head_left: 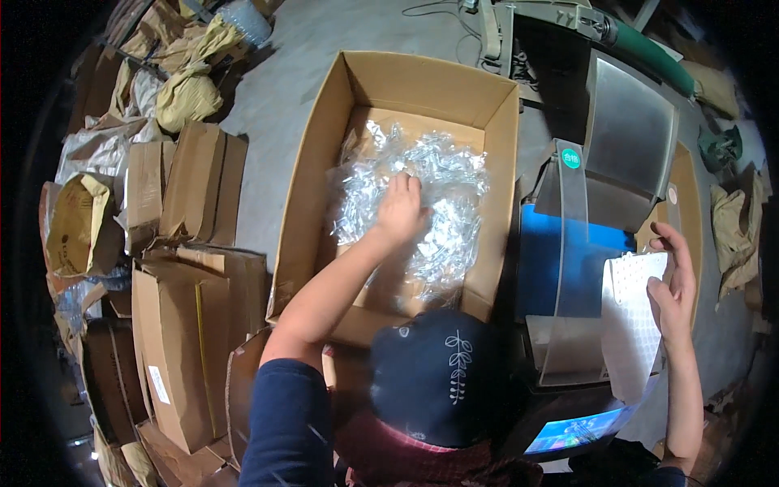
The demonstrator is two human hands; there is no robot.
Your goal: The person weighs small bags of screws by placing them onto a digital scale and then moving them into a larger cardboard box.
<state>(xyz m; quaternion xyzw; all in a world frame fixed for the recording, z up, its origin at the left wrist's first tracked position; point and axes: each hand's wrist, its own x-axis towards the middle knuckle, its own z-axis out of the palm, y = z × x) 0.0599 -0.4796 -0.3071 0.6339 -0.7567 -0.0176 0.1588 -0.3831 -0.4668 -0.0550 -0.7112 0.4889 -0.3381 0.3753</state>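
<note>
My left hand (402, 209) reaches into a large open cardboard box (320, 187). Its fingers curl down among several clear plastic bags (446, 219) of small shiny pieces, closed on one of them; the fingertips are partly hidden. What kind of pieces the bags contain is too small to tell. On the right, my right hand (673, 296) is at the edge of a pale, dimpled sheet-like panel (629, 316). Its thumb lies over the panel and its fingers stand apart, with nothing seen in them.
A machine with a blue panel (540, 260), clear guard (574, 243) and metal cover (633, 122) stands right of the box. Its lit screen (572, 432) is below. Cardboard boxes (174, 325) and sacks (188, 97) crowd the left. A dark cap (438, 377) blocks the box's near edge.
</note>
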